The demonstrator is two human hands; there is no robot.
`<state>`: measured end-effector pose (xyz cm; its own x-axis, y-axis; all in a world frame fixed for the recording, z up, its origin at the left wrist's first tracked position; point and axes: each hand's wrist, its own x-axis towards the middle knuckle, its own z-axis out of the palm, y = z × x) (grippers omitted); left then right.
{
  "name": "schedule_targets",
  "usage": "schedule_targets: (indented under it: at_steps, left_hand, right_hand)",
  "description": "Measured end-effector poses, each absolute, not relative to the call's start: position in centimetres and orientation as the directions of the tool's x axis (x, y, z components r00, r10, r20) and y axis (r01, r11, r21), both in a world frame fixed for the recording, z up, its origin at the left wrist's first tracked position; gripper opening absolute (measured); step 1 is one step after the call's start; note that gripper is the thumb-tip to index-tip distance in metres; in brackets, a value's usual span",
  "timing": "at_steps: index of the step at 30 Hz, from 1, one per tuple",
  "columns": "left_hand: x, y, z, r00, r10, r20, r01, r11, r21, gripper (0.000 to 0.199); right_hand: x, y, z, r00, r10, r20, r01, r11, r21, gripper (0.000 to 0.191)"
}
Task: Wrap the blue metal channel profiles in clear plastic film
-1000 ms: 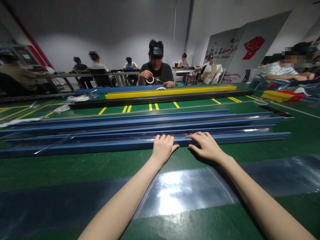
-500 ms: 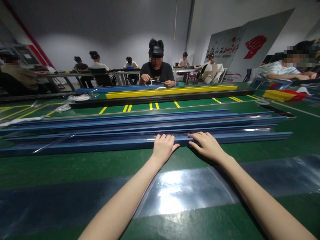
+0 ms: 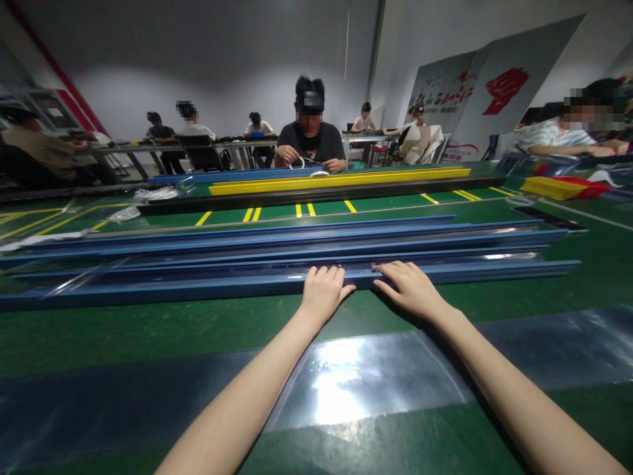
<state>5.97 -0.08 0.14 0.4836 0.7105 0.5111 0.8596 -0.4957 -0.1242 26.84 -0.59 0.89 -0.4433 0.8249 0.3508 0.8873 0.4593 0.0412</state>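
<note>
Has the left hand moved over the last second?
No: the left hand shows no clear shift in any direction against the yellow table marks.

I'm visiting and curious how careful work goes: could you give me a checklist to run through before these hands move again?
1. Left hand on the nearest blue channel: ok, its fingers reach over the near edge.
2. Right hand at the same channel: ok, to the right of the left hand.
3. Firm grip: cannot tell, the fingers' undersides are hidden.
4. Channel uncovered: not ok, a shiny clear strip crosses its left part.
5. Co-worker's hands well apart: ok, they're across the table.
</note>
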Motion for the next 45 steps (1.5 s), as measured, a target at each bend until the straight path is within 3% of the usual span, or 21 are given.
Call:
schedule_targets:
  at_steps: [40, 45]
  left_hand:
    - [6.17, -0.06, 0.24, 0.409, 0.774, 0.483, 0.897, -0.439, -0.056, 0.038]
    - [6.06, -0.09, 0.22, 0.43, 0.765, 0.479, 0.888, -0.454, -0.071, 0.037]
  right_hand:
    - [26.82, -0.56, 0.79, -0.447, 0.826, 0.344, 0.888, 0.457, 0.058, 0.037]
    - [26.71, -0.65, 0.85, -0.459, 0.814, 0.355, 0.885, 0.452, 0.109, 0.033]
